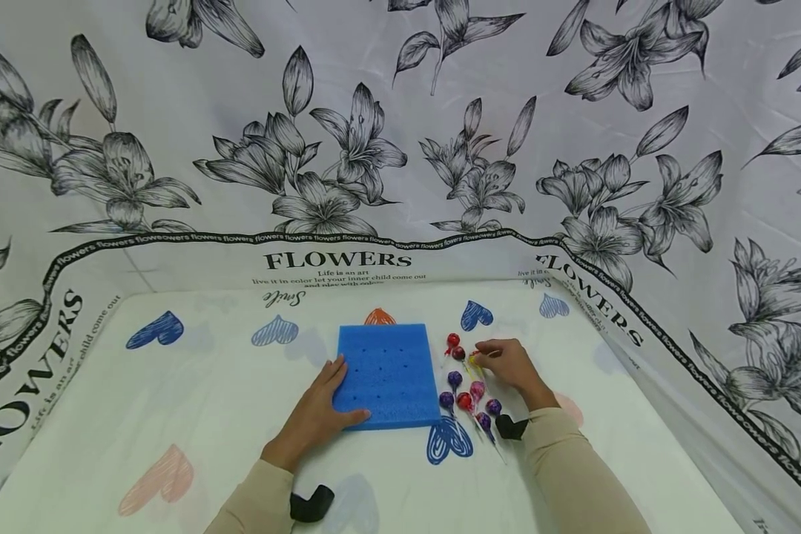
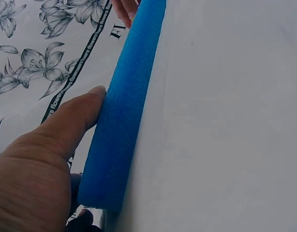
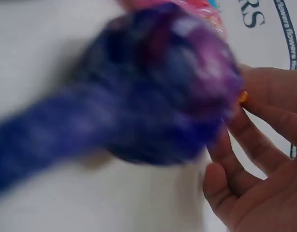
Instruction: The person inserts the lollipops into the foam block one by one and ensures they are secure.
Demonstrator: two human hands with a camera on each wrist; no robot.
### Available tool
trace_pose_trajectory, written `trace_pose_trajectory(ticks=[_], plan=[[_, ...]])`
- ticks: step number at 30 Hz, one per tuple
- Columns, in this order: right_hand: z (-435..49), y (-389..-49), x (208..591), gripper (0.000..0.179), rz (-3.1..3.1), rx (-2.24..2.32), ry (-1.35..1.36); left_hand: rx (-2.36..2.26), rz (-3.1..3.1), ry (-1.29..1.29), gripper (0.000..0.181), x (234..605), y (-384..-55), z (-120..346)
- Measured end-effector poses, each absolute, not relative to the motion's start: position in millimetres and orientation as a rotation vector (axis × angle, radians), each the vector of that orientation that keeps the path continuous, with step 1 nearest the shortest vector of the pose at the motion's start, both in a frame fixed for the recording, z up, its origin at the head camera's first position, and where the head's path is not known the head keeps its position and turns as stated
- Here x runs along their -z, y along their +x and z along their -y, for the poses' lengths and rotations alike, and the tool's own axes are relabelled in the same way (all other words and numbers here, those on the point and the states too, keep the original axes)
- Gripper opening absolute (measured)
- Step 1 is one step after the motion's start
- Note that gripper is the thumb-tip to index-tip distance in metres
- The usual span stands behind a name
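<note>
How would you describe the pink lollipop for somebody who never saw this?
Find the blue foam block on the white cloth. Right of it, in the group of lollipops, look for the pink lollipop: its nearest neighbours are red or purple.

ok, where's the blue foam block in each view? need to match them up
Head: about horizontal centre, below mid-height, top face showing.
Left wrist: seen edge-on, a slanted strip from the top edge near centre down to lower left of centre.
Right wrist: can't identify it; a light-blue patch at the top edge is too small to tell.
Shared landmark: the black "flowers" band.
</note>
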State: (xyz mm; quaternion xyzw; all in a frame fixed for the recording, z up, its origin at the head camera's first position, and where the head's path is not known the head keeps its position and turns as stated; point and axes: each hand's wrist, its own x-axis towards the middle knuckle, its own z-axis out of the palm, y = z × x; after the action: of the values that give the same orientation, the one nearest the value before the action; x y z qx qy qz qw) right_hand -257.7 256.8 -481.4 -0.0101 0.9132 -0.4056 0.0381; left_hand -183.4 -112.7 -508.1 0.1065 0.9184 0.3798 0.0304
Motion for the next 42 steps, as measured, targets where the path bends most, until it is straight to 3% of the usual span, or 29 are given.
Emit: trace_pose_trajectory(ticks=[15, 29, 42], plan=[[-249, -259, 420, 0.033, -2.715, 1.917, -0.074, -1.182, -2.85, 0.343, 0.104, 506, -180, 114], [-206, -250, 361, 0.035, -2.687, 2.243, -0.55, -1.189, -2.834, 0.352, 0.104, 510, -182, 115], [-164, -241, 339, 0.028, -2.603, 2.344, -0.841, -1.181, -2.837, 0.343, 0.103, 507, -180, 115]])
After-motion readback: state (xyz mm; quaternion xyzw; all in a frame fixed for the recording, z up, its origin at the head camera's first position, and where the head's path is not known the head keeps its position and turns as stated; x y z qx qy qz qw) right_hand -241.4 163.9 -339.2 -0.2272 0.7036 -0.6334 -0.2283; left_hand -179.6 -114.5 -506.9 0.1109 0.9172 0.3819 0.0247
